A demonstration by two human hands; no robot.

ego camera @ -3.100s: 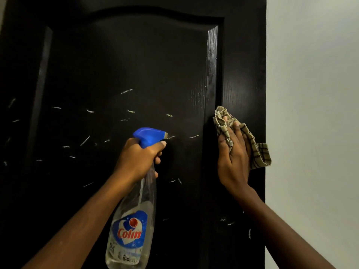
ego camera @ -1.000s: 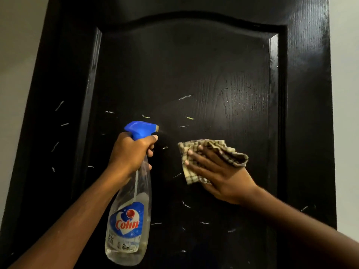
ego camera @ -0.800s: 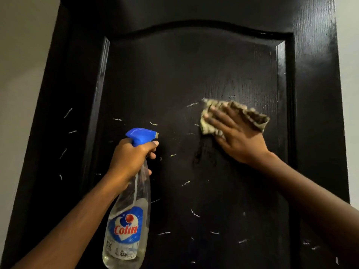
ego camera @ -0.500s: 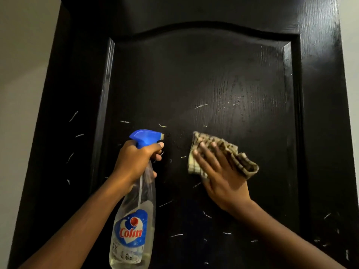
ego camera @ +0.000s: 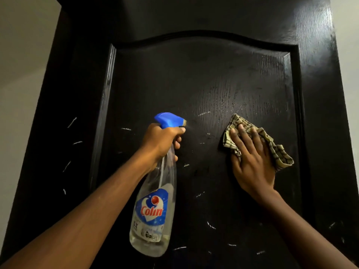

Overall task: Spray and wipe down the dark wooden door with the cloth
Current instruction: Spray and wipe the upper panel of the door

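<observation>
Spray bottle (ego camera: 153, 210) gripped, cloth (ego camera: 279, 156) pressed flat — door (ego camera: 194, 74)

**Mostly black, with flashes of blue and cream**

The black panelled wooden door (ego camera: 194, 78) shows fine vertical grain where light catches it, and short white streaks (ego camera: 71, 122) are scattered over it. The clear plastic spray bottle (ego camera: 155, 183) has a bright blue trigger head (ego camera: 169, 119) and a blue label (ego camera: 152, 209) with a white heart, a red ball and red lettering. The crumpled cream cloth (ego camera: 275, 150) carries a check of thin dark lines. The pale grey wall (ego camera: 23, 74) flanks the door.
</observation>
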